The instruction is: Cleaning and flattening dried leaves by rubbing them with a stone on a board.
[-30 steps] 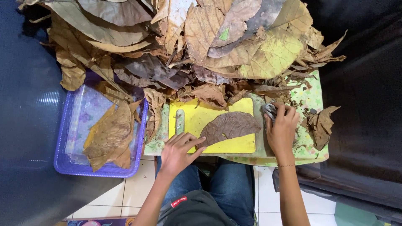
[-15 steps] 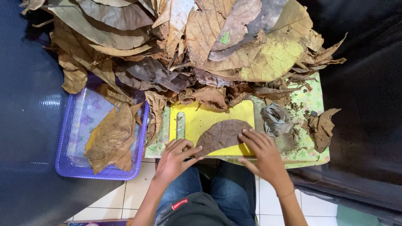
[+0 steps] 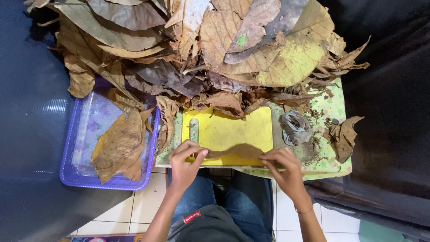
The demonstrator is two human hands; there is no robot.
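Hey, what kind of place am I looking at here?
Probably a home craft corner: a heap of dried brown leaves, a yellow plastic cutting board on a small low table, and white floor tiles.

Home craft corner: tiled floor (image 3: pixel 148 204), dried-leaf heap (image 3: pixel 201 49).

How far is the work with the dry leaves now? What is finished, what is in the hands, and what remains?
Looks done: a few brown leaves lie in the purple tray. In hand: the left hand and right hand each pinch one end of a single brown leaf on the yellow board. Left: the large heap of dry leaves behind the board looks untouched.
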